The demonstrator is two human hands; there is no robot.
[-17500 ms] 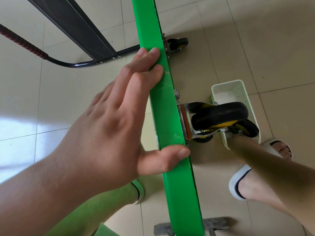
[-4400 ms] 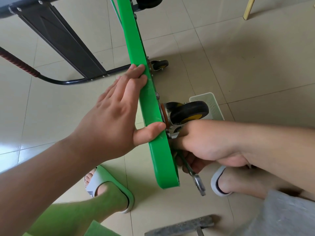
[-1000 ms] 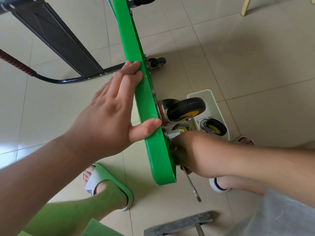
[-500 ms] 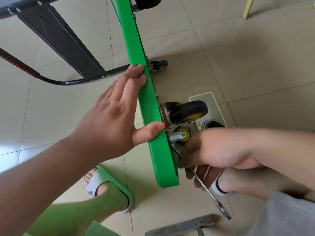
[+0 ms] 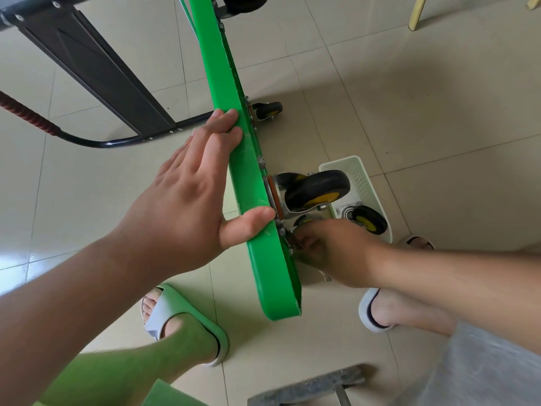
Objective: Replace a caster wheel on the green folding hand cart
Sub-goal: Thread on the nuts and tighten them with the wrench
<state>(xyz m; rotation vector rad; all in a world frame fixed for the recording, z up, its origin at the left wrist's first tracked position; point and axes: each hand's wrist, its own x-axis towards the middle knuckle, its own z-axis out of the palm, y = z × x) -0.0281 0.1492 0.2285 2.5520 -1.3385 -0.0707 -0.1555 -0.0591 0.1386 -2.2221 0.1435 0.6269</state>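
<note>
Bracing the green cart (image 5: pixel 248 177), stood on edge, with my flat left hand (image 5: pixel 181 206), I curl my right hand (image 5: pixel 336 250) round the wrench (image 5: pixel 326 278) below the caster wheel (image 5: pixel 317 189). The handle has swung back in: another turn, bolt not free, I judge. Wrench head and bolt are hidden.

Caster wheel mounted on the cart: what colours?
The caster wheel has a black tyre and yellow hub; head view.

Bare forearms lead to the left hand (image 5: pixel 175 206) and right hand (image 5: pixel 330 250). The near-left foot wears a pale slide sandal (image 5: pixel 190 313) with dark trim; the near-right foot wears a white slide sandal (image 5: pixel 369 316) edged dark. Grey fabric (image 5: pixel 483 367) covers the near-right leg.
</note>
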